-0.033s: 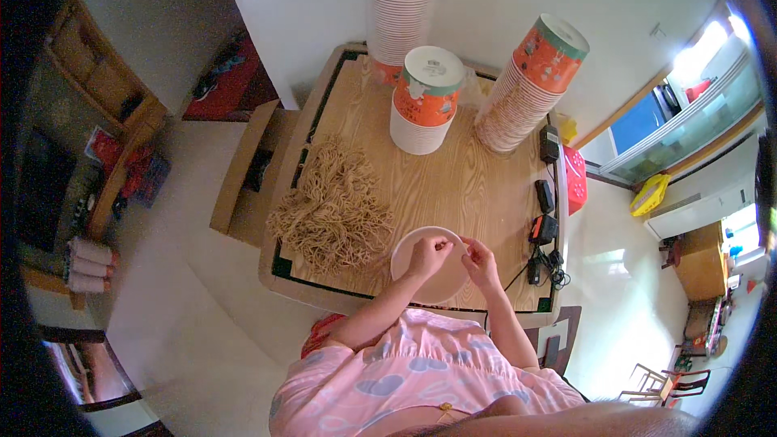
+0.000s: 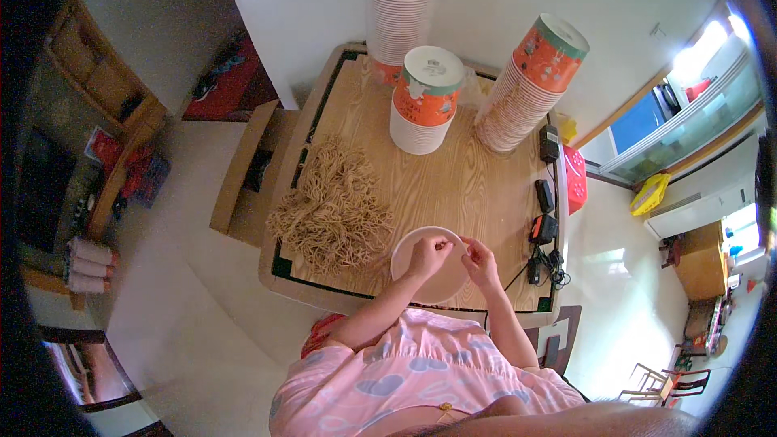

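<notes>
A white round paper tub point(image 2: 441, 291) stands mouth up at the table's near edge, right in front of me. My left hand point(image 2: 429, 256) is over its opening, fingers curled into a pinch; what they hold, if anything, is too small to make out. At the tub's right rim is my right hand point(image 2: 481, 262), its fingertips pressed together close to the left hand. Whether it grips the rim or something thin cannot be told. Left of the tub lies a loose heap of tan, noodle-like strands point(image 2: 336, 210).
Upside-down stacks of orange-and-white paper tubs stand behind: a short stack point(image 2: 425, 101), a leaning stack point(image 2: 530, 85) and a tall stack point(image 2: 401, 12). Black adapters and cables point(image 2: 544, 231) line the right edge of the wood-grain table point(image 2: 461, 186). A cardboard box point(image 2: 243, 186) sits at its left.
</notes>
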{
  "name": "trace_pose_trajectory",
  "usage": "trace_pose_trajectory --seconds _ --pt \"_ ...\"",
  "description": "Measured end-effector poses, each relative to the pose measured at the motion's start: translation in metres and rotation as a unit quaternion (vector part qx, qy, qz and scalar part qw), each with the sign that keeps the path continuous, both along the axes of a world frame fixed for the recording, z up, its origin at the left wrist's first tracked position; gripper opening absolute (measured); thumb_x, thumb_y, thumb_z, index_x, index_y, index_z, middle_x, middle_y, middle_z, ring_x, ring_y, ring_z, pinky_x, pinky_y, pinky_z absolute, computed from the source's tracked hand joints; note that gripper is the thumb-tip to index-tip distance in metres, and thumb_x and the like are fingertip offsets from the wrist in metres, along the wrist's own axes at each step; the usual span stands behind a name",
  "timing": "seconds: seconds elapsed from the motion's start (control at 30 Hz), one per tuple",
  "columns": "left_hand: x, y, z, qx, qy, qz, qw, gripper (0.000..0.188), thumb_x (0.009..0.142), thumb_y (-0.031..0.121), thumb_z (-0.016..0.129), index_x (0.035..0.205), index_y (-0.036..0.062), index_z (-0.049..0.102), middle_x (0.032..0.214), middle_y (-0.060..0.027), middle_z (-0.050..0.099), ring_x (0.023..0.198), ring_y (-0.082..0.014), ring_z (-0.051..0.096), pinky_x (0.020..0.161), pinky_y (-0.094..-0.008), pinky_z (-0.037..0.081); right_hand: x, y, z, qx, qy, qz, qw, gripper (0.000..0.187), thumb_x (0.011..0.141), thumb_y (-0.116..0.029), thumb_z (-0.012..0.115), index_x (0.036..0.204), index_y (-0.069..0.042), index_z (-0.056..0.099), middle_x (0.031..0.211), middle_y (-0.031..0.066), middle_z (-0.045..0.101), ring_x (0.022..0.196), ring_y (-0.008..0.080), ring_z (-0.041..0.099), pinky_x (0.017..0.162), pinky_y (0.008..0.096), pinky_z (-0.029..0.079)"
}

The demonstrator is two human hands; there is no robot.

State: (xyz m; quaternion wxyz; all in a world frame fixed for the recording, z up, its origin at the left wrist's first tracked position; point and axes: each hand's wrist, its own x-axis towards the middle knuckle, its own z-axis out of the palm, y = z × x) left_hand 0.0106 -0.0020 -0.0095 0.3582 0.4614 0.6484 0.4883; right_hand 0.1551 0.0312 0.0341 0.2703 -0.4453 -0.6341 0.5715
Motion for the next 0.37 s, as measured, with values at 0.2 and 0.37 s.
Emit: trace_pose_trajectory --seconds 0.2,0.37 --pt "0.003 0.001 -0.006 0.007 0.007 0.010 1.000 0.016 0.074 0.016 0.063 0.079 0.0009 0.064 0.068 -0.0113 0.064 0.060 -0.0157 0.060 0.055 -0.0290 0.045 0.000 0.005 0.000 -0.082 0.048 -0.020 0.995 0.027 0.085 -0.016 0.052 0.109 -0.004 0.055 0.072 -0.0059 0.051 0.065 0.0027 0.046 0.058 0.0165 0.037" --pt "0.003 0.005 -0.002 -0.008 0.010 0.020 1.000 0.016 0.074 0.016 0.062 0.079 0.0008 0.064 0.071 -0.0105 0.064 0.061 -0.0165 0.060 0.057 -0.0290 0.046 0.003 0.021 -0.011 -0.104 0.030 -0.019 0.994 0.030 0.089 -0.023 0.048 0.108 -0.002 0.056 0.087 -0.0005 0.060 0.076 0.0065 0.052 0.066 0.0205 0.041"
